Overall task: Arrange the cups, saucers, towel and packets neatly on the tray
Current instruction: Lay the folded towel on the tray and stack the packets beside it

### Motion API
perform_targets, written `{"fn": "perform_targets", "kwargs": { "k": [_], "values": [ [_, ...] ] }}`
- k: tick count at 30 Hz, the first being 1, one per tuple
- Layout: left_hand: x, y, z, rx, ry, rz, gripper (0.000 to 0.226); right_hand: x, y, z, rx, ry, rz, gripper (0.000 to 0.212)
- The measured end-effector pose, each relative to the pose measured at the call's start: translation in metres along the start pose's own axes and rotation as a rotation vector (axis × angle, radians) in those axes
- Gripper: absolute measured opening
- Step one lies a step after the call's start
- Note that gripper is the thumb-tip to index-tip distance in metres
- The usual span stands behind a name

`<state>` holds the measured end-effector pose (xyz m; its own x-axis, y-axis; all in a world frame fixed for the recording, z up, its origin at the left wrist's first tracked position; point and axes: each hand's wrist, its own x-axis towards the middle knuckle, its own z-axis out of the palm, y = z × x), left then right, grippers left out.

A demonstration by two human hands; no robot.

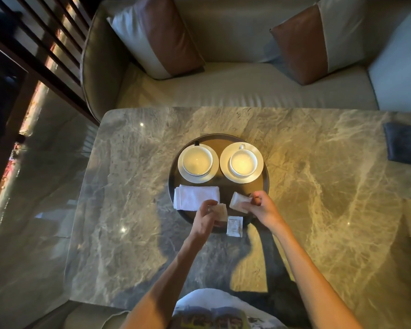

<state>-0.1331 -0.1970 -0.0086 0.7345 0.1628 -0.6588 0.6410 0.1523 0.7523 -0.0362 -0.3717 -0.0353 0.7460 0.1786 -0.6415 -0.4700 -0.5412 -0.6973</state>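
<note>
left hand (205,217) overlaps left packet (222,213) | right hand (263,208) overlaps right packet (237,201)

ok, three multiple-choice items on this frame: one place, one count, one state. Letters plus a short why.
1. Where does the folded white towel lie?
A) on the sofa
B) at the near-left edge of the tray
C) under a saucer

2. How many cups stand on the tray?
A) one
B) two
C) four

3. What is the right hand doing?
A) pinching a packet
B) lying flat on the table
C) lifting a cup

Answers:
1 B, the towel sits on the tray just in front of the left-side cup.
2 B, two white cups stand side by side on the far half of the tray.
3 A, the right hand grips a pale packet over the tray's near side.
</note>
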Motion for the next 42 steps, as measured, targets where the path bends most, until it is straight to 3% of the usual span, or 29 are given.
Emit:
{"fn": "perform_targets", "kwargs": {
  "k": [3,6,10,12,14,20,26,31,34,37,42],
  "values": [
    [-0.001,0.003,0.005,-0.032,-0.050,0.011,0.032,-0.017,0.000,0.003,-0.109,-0.143,-0.018,0.035],
    [-0.004,0.004,0.013,0.041,-0.116,0.097,0.031,-0.028,0.002,0.013,-0.161,-0.164,-0.088,0.041],
    [-0.006,-0.002,0.005,0.102,-0.035,0.108,0.029,-0.028,0.005,0.016,-0.073,-0.239,-0.031,0.042],
    [-0.007,-0.007,-0.003,0.107,0.027,0.082,0.029,-0.024,0.011,0.015,-0.087,-0.129,0.011,0.043],
    [-0.010,-0.014,-0.012,0.138,0.070,0.070,0.031,-0.021,0.018,0.019,-0.254,-0.010,0.052,0.046],
    [-0.028,-0.031,-0.034,0.192,0.118,0.067,0.031,-0.027,0.021,0.051,-0.513,0.106,0.094,0.035],
    [-0.039,-0.038,-0.043,0.215,0.045,0.115,0.028,-0.037,0.017,0.046,-0.187,0.018,0.261,0.032],
    [-0.035,-0.028,-0.025,0.182,-0.019,0.139,0.036,-0.077,0.011,0.024,0.559,0.098,0.329,0.034],
    [-0.035,-0.019,0.002,0.093,-0.085,0.228,0.071,-0.103,0.009,0.010,0.801,0.043,0.275,0.034],
    [-0.033,-0.007,0.039,0.085,-0.183,0.332,0.081,-0.113,0.007,-0.009,0.856,0.036,0.256,0.030],
    [-0.015,0.030,0.116,0.155,-0.265,0.303,0.027,-0.111,0.027,-0.068,0.902,0.091,0.077,0.022]
  ]
}}
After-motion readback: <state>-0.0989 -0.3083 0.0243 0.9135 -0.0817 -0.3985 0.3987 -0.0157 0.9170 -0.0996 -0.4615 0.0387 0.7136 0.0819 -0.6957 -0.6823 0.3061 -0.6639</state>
